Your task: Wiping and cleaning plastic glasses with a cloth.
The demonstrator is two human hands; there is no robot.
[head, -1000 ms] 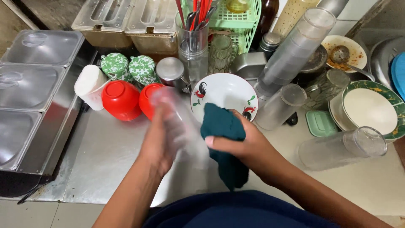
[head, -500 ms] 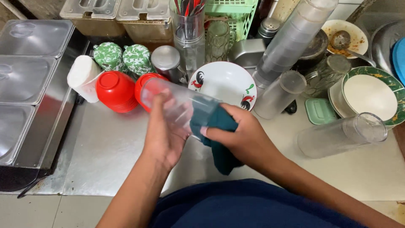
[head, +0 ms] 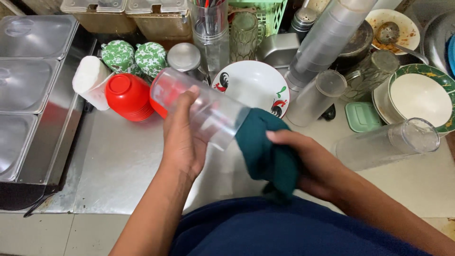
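A clear, tall plastic tumbler (head: 201,111) lies on its side in mid-air at the centre of the frame, above the steel counter (head: 118,166), its base pointing to the upper left and its open mouth to the lower right. The left hand (head: 182,137) is wrapped round its middle, fingers over the top and clamped on the wall. At the mouth sits a dark teal cloth (head: 268,156), bunched in the right hand (head: 303,163), whose fingers are closed on the fabric; the cloth touches the rim and seems to be pushed partly inside, though how deep cannot be told. Judged from this, the step in hand is the wiping of the tumbler's mouth and inside; the next move would call for a firm hold on the wall while cloth and tumbler turn against each other, without squeezing the thin plastic out of shape. Just behind the tumbler, upper centre, lies a white plate with rooster pictures (head: 253,85). To its left stands a stack of red plastic bowls (head: 127,97), upside down. At the right edge another clear tumbler (head: 386,144) lies on its side, and a tall stack of clear tumblers (head: 322,42) leans at the upper right.
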